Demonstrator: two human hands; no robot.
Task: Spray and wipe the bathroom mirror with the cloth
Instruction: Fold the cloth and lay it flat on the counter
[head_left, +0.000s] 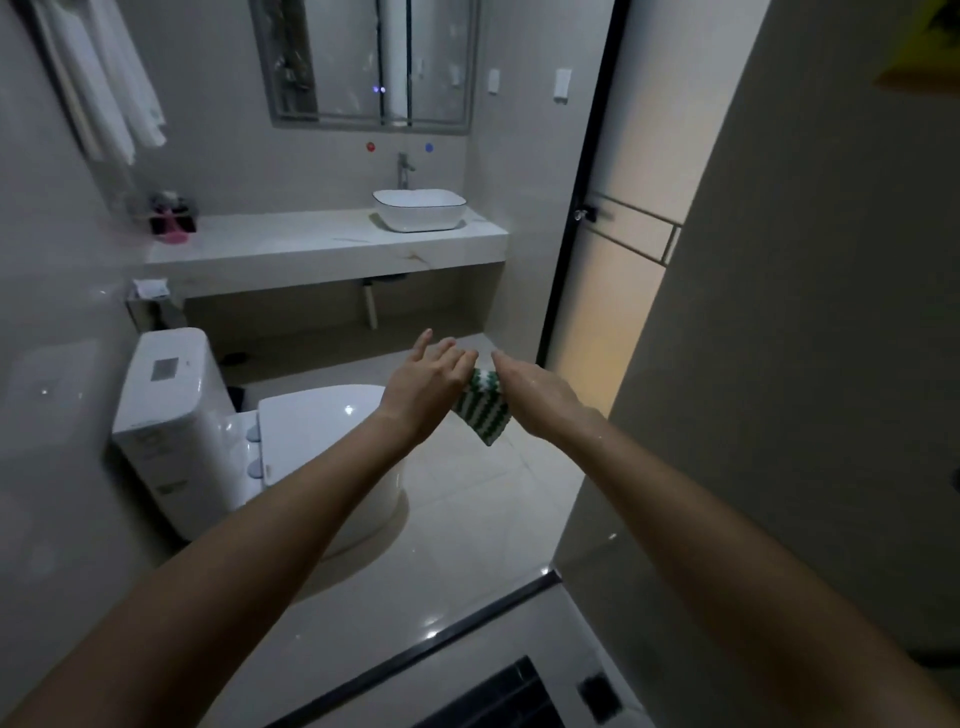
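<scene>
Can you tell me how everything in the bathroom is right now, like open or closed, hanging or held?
cloth: held between both hands, hanging down
left hand: pinches the cloth's top
right hand: grips the cloth's other side
toilet: lid closed
mirror: on the wall, not being wiped yet
faucet: no water seen running
basin: sits upright on the counter
towels: hanging on the left wall

Knitted cloth (480, 405); glossy ceramic toilet (311, 415); polished floor tiles (467, 493); marble-look counter (311, 244).

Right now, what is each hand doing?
Left hand: pinches the green-and-white striped cloth at its top edge.
Right hand: grips the same cloth from the other side.
</scene>
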